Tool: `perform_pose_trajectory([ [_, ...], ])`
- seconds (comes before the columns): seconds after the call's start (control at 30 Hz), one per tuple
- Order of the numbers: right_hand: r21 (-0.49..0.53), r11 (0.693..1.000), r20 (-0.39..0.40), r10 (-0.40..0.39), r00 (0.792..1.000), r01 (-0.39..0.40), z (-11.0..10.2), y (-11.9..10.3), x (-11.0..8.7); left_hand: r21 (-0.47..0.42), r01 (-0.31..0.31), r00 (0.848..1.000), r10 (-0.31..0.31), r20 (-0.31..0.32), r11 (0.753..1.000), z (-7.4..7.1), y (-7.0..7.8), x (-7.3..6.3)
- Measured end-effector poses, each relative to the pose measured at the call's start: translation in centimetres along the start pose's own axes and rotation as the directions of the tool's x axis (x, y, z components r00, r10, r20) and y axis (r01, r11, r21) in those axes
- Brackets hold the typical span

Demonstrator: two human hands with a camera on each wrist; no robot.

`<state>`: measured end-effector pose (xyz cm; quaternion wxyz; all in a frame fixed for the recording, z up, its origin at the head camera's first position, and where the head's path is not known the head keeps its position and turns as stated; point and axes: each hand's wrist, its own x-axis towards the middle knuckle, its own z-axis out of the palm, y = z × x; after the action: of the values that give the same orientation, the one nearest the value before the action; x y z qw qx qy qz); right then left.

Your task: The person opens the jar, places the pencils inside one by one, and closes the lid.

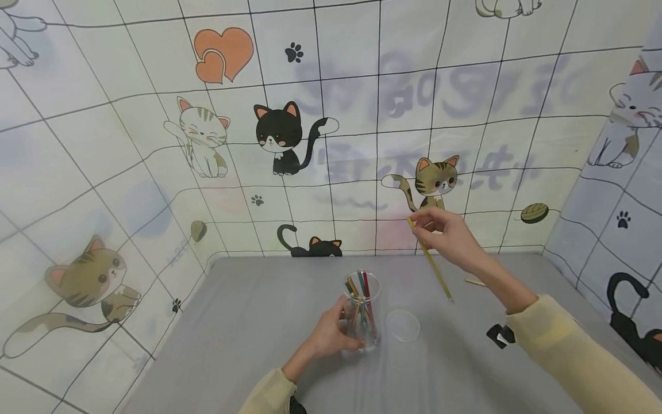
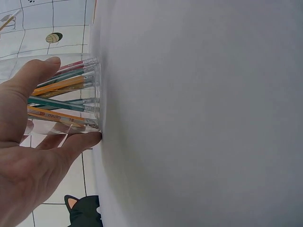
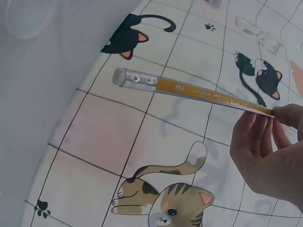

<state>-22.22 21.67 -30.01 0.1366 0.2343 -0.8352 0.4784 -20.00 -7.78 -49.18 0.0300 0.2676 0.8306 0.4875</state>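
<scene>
My left hand [image 1: 328, 333] grips a clear jar [image 1: 368, 339] that stands upright on the table. Inside the jar are several pencils [image 1: 364, 287], yellow, green and red; their eraser ends point down to its base in the left wrist view, where thumb and fingers [image 2: 78, 144] wrap the wall from both sides. Up to the right, my right hand [image 1: 447, 233] pinches a yellow pencil [image 1: 435, 265] near its upper end between thumb and fingertips. That pencil slants downward, its metal ferrule and eraser [image 3: 135, 79] at the low end, apart from the jar.
A round clear lid [image 1: 403, 326] lies flat on the grey table [image 1: 258, 322], just right of the jar. Farther right, partly behind the right forearm, lies another thin yellow stick [image 1: 474, 282]. A white cloth wall [image 1: 351, 201] with printed cats and grid lines encloses the table.
</scene>
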Motion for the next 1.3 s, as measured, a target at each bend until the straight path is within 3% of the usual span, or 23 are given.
perform_pose_trajectory([
  [0.93, 0.204, 0.979, -0.024, -0.018, 1.000, 0.022, 2.5, -3.7, 2.7, -0.010, -0.007, 1.000, 0.007, 0.000, 1.000, -0.1, 0.1, -0.1],
  [1.3, 0.290, 0.956, -0.044, -0.038, 0.998, 0.049, 4.0, -5.3, 3.5, 0.050, -0.006, 1.000, 0.006, -0.003, 0.999, -0.1, 0.1, -0.2],
])
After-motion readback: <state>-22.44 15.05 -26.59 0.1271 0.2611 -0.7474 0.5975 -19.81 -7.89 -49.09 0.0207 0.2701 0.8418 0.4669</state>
